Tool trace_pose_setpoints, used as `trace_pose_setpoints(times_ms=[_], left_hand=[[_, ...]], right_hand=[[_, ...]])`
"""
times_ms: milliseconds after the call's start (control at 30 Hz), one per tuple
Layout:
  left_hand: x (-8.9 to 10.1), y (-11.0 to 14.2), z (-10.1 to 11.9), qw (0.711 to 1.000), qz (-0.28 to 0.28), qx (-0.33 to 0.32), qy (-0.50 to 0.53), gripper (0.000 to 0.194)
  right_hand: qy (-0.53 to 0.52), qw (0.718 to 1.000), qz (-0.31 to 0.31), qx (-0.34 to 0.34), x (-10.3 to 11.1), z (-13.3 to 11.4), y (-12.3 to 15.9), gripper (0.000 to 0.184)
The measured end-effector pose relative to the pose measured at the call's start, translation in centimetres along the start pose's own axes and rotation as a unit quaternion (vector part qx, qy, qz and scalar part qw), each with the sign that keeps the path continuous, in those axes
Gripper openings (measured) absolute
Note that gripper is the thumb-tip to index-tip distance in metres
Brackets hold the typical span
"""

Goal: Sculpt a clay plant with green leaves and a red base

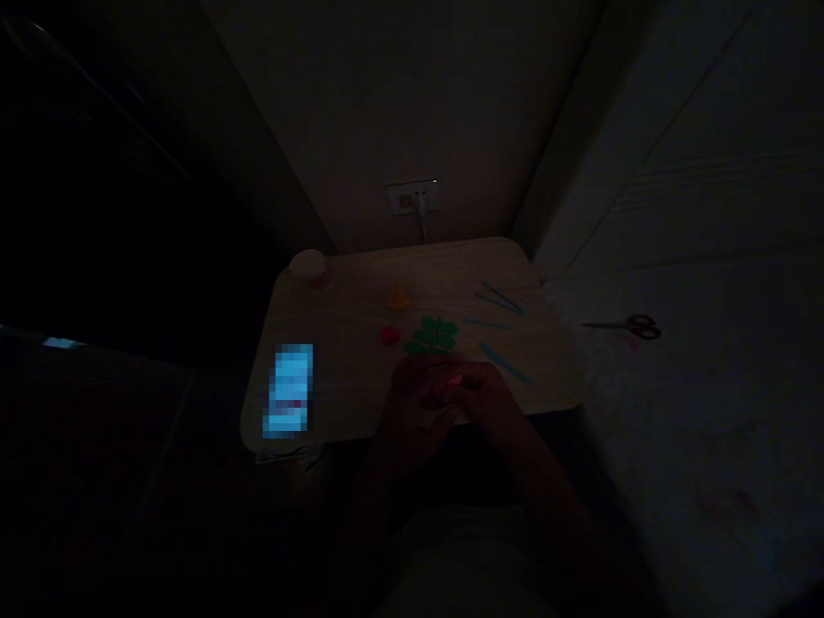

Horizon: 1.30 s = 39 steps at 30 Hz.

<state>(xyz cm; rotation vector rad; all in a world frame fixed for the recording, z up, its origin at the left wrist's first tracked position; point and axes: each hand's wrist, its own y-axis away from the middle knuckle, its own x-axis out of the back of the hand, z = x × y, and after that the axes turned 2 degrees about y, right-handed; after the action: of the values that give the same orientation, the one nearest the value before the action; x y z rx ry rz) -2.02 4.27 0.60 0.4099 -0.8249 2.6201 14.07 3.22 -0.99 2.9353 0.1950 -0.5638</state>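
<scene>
The scene is very dark. My left hand point(412, 403) and my right hand point(486, 395) meet at the near edge of a small wooden table point(348, 343). Their fingers are curled together around something small and pale that I cannot make out. Just beyond the hands lies a green paper shape point(434, 335). A small red piece point(389, 334) sits to its left and an orange cone point(398, 296) stands farther back. Several thin blue strips point(505, 360) lie to the right of the green shape.
A lit phone point(289, 390) lies at the table's near left. A pale round container point(309, 266) stands at the far left corner. Red-handled scissors point(634, 326) lie on the light surface to the right. A wall socket point(413, 197) with a cable is behind the table.
</scene>
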Motion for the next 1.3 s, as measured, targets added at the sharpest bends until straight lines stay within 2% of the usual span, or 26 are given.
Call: trace_pose_setpoints(times_ms=[67, 167, 467, 700, 900, 1133, 1300], left_hand=[[0.0, 0.1, -0.2, 1.000, -0.019, 0.001, -0.006, 0.044], [0.0, 0.2, -0.4, 1.000, -0.020, 0.010, -0.009, 0.040], [0.2, 0.2, -0.8, 1.000, 0.003, -0.006, -0.010, 0.043], [0.5, 0.0, -0.8, 0.999, 0.027, 0.028, 0.029, 0.030], [1.0, -0.1, -0.8, 0.995, 0.067, 0.033, 0.064, 0.018], [1.4, 0.0, -0.7, 0.991, 0.088, 0.055, 0.086, 0.018], [1.1, 0.0, -0.8, 0.989, 0.084, 0.055, 0.106, 0.019]], right_hand=[[0.006, 1.000, 0.027, 0.005, 0.0, 0.0, 0.0, 0.013], [0.017, 0.999, 0.052, 0.006, -0.2, -0.3, 0.1, 0.011], [-0.008, 0.996, 0.086, -0.017, -0.7, -0.1, 0.1, 0.027], [-0.058, 0.998, 0.012, -0.036, -1.0, -0.8, 0.6, 0.026], [-0.164, 0.984, -0.034, -0.063, -0.2, 0.1, 0.4, 0.050], [-0.097, 0.991, -0.049, -0.076, -0.1, 0.6, 0.6, 0.039], [-0.031, 0.998, -0.038, -0.026, -0.2, 0.3, 0.6, 0.041]])
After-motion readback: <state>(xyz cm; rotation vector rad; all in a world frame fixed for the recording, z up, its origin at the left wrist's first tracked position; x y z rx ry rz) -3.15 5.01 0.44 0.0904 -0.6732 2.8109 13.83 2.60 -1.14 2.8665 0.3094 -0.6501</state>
